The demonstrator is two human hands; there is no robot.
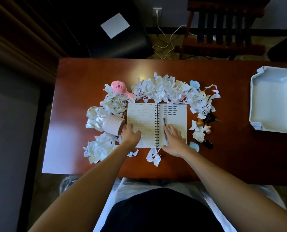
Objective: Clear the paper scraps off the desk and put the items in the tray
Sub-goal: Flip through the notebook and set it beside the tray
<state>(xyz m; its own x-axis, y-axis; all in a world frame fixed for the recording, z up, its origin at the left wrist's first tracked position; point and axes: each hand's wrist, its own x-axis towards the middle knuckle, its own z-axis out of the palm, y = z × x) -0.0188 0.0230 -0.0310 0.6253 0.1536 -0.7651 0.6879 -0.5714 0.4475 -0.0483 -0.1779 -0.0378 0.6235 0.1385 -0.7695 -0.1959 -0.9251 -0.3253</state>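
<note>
An open spiral notebook (144,118) lies at the middle of the brown desk (82,72). White paper scraps (157,90) ring it on the left, back and right. My left hand (131,133) rests flat on the notebook's left page, beside a tipped pink ribbed mug (113,124). My right hand (174,138) lies on the right page with its fingers on a dark pen (165,125). A pink plush toy (119,88) sits at the back left. The pale blue tray (255,97) stands at the right edge.
Small trinkets and keychains (204,123) lie right of the notebook among scraps, with two light blue caps (194,84). A black chair (116,30) with a white sheet and a wooden rack (223,27) stand behind the desk. A clear bag hangs at my lap.
</note>
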